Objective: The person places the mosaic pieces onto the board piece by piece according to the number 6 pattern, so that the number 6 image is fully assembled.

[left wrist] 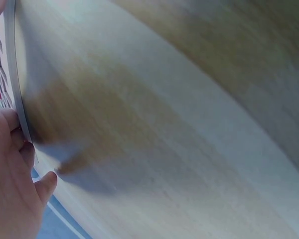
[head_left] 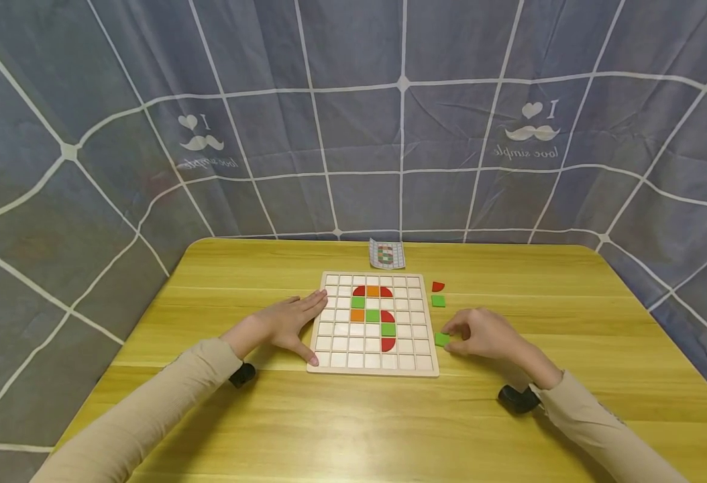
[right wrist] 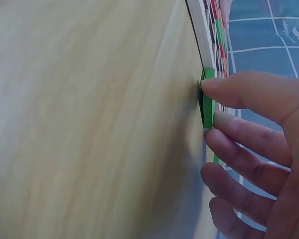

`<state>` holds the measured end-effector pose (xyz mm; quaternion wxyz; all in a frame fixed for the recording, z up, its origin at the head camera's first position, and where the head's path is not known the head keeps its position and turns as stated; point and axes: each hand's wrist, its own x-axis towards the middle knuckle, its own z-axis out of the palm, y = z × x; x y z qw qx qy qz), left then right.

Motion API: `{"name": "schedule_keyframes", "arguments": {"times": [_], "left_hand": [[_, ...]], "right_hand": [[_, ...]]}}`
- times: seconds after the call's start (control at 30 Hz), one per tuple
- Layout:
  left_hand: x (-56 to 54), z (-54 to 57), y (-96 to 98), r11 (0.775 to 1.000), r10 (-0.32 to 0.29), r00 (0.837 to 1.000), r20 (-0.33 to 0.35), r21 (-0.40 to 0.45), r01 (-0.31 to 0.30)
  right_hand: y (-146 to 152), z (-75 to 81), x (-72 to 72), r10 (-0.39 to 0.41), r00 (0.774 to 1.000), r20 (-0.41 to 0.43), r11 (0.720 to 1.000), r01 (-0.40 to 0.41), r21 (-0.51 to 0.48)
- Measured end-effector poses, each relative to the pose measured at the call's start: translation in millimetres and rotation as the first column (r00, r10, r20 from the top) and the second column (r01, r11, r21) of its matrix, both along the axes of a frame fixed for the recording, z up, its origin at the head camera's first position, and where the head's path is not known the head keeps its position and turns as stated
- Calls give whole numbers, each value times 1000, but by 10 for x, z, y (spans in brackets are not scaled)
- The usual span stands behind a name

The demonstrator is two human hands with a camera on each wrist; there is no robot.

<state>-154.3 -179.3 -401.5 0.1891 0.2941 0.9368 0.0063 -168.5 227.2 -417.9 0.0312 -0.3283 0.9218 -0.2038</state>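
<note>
A pale wooden grid board [head_left: 341, 345] lies flat on the table. In its cells sit several red quarter-circle pieces [head_left: 387, 345], green squares [head_left: 372, 316] and orange squares [head_left: 358, 315], forming a curved figure. My left hand [head_left: 290, 325] is spread at the board's left edge, fingertips on the rim and thumb by the near corner. Just off the board's right edge, my right hand [head_left: 485, 335] pinches a green square tile [right wrist: 208, 107] between thumb and index finger; the other fingers are loosely bent. Beyond that hand lie another green square [head_left: 438, 301] and a red quarter-circle [head_left: 438, 286].
A small creased paper card [head_left: 386, 255] with a printed coloured grid lies behind the board. The yellow wood-grain table [head_left: 341, 429] runs back to a grey-blue curtain [head_left: 365, 134] with white lines. Black wrist devices [head_left: 518, 400] hang under both forearms.
</note>
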Motion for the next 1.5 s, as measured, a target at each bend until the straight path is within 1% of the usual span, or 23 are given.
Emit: {"name": "schedule_keyframes", "arguments": {"times": [0.13,0.5,0.8,1.03,1.13,1.33,1.5], "left_hand": [[4,1,0,1000,11,1000,9,-1,-11],[13,20,2,1000,12,1000,20,7,-12],[19,25,-2,1000,14,1000,16,14,-14],[10,-1,-2,1000,14,1000,12,7,-14],[8,-7,-2,1000,9,1000,9,10,-9],[6,-14,-7,1000,6,1000,-1,18,-6],[3,-13,-5,1000,6,1000,0,7,-6]], "right_hand": [[-23,22,1,-3,1000,-9,1000,3,-1],[-61,98,-4,-63,998,24,998,63,8],[-85,147,-17,-98,995,-9,995,98,8],[-196,177,8,-120,992,-34,993,120,-6],[-260,183,17,-114,993,-36,993,114,-10],[-395,165,19,-75,996,-39,997,74,-21],[-511,151,26,-73,996,-41,996,71,-45]]}}
